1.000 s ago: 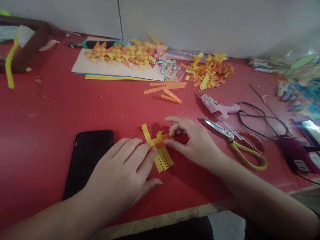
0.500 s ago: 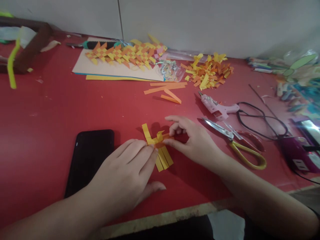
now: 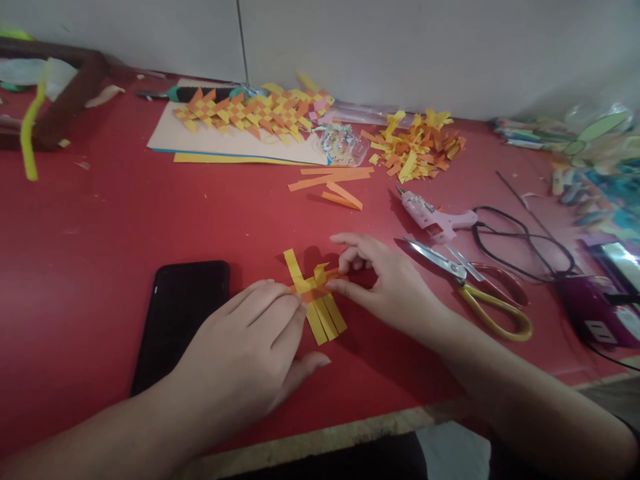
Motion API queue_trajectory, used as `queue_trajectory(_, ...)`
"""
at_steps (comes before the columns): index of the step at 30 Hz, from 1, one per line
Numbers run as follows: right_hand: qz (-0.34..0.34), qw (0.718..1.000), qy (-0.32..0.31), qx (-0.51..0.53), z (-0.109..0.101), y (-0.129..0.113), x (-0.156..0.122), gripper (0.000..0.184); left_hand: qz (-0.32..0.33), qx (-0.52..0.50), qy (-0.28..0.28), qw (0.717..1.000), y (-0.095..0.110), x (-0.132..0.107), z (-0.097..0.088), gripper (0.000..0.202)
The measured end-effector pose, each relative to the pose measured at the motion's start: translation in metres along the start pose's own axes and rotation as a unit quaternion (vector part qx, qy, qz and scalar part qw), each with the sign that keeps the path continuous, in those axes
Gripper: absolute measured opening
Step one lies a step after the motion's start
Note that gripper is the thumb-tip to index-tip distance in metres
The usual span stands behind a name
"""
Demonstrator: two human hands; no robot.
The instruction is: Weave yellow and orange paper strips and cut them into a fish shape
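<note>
A small weave of yellow paper strips with an orange strip across it lies on the red table. My left hand rests flat with its fingertips pressing the left side of the strips. My right hand pinches the right end of the orange strip between thumb and bent fingers, with the forefinger stretched out above.
A black phone lies left of my left hand. Scissors and a pink glue gun with its cord lie to the right. Loose orange strips, a scrap pile and a woven paper mat on card lie farther back.
My left fingertips have slid slightly left, uncovering more of the orange strip. The right hand has barely moved.
</note>
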State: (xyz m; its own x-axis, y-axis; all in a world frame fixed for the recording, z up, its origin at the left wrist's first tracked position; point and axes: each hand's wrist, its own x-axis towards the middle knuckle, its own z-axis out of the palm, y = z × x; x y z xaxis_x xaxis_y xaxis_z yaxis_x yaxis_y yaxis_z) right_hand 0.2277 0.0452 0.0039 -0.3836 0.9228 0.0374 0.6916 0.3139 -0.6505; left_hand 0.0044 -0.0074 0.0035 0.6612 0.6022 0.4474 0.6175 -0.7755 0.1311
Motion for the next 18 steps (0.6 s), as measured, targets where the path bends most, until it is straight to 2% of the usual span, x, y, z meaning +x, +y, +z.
queue_trajectory(11, 0.005, 1.0, 0.006, 0.013, -0.001, -0.002, 0.0, 0.04, -0.002, 0.007, -0.016, 1.0, 0.001, 0.0, -0.003, 0.037)
queue_trajectory(13, 0.01, 0.998, 0.057, 0.011, -0.015, 0.002, 0.003, 0.035, -0.01, 0.002, -0.01, 1.0, 0.001, -0.002, -0.002, 0.037)
queue_trajectory(16, 0.054, 0.979, 0.192, -0.039, -0.054, 0.021, 0.008, 0.025, -0.019, 0.007, -0.011, 1.0, 0.002, -0.005, 0.001, 0.036)
queue_trajectory(17, 0.091, 0.97, 0.211, -0.077, -0.069, 0.031, 0.009, 0.025, -0.02, 0.009, -0.013, 1.0, 0.002, -0.005, 0.002, 0.037)
queue_trajectory(18, 0.119, 0.964, 0.199, -0.13, -0.085, 0.042, 0.009, 0.026, -0.02, 0.009, -0.007, 1.0, 0.002, -0.005, 0.002, 0.037)
